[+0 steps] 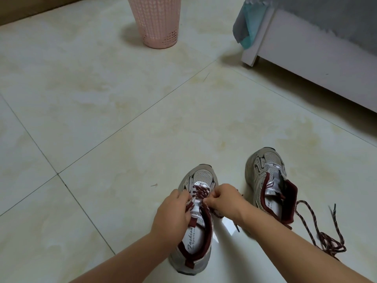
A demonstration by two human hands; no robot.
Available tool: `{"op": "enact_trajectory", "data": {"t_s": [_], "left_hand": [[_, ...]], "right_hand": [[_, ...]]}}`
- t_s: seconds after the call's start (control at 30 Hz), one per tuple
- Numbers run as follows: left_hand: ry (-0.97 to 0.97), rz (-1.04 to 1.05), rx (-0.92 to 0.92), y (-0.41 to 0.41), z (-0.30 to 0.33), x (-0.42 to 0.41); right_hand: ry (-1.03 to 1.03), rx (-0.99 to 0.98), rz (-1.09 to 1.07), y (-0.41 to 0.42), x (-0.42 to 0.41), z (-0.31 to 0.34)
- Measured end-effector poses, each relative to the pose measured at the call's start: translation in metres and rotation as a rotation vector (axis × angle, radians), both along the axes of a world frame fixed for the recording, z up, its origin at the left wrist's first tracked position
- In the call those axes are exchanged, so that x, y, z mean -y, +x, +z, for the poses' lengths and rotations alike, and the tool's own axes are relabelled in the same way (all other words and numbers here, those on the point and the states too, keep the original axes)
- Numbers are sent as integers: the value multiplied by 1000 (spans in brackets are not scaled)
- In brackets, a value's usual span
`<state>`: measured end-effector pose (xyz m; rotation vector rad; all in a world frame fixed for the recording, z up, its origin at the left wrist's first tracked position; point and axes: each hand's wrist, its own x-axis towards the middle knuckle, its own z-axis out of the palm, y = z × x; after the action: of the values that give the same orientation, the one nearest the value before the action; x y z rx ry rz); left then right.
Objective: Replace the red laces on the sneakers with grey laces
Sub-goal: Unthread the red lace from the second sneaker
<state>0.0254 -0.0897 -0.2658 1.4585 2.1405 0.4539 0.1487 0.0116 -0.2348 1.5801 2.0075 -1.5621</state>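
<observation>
Two grey sneakers with dark red collars stand on the floor. The left sneaker still carries a red lace crossed through its front eyelets. My left hand grips that shoe's left side, fingers curled at the lace. My right hand pinches the red lace at the right eyelets. The right sneaker has no lace in it, its tongue loose. A pulled-out red lace lies in a heap on the floor to its right. No grey lace is in view.
Pale tiled floor all around. A pink perforated basket stands at the back. White furniture with grey and teal cloth draped over it fills the back right.
</observation>
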Motion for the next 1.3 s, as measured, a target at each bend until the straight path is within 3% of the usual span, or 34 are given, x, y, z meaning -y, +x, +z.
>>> {"op": "enact_trajectory", "data": {"t_s": [0.07, 0.13, 0.27, 0.33, 0.5, 0.57, 0.63, 0.77, 0.83, 1.0, 1.07, 1.2, 1.23, 1.3], "left_hand": [[-6, -15, -5, -2, -1, 3], [0, -29, 6, -3, -1, 5], [16, -18, 13, -3, -2, 6], [19, 2, 12, -4, -2, 5], [17, 7, 1, -3, -2, 5], [10, -11, 1, -5, -1, 6], [3, -47, -7, -7, 0, 6], [8, -83, -10, -7, -1, 8], [17, -64, -4, -7, -2, 8], [51, -41, 69, -9, -3, 11], [56, -42, 82, -11, -3, 13], [60, -34, 94, -13, -4, 13], [65, -24, 96, -13, -4, 13], [79, -13, 103, -12, -4, 13]], "right_hand": [[-88, -77, -45, 2, -3, 1], [-31, -38, 81, 3, -11, 4], [395, 219, 475, -2, -13, 9], [430, 213, 435, -4, -4, 7], [-20, -22, -24, 3, 9, -3], [-49, -55, -71, 6, 6, 1], [74, 15, 51, 7, 0, 8], [630, 364, 566, 4, -3, 19], [544, 319, 465, 2, 3, 17], [-25, 104, 36, 3, 12, 6], [69, 139, 59, 7, 5, 8], [660, 462, 382, 11, -7, 16], [681, 454, 365, 10, -4, 17], [472, 361, 198, 6, 5, 17]]}}
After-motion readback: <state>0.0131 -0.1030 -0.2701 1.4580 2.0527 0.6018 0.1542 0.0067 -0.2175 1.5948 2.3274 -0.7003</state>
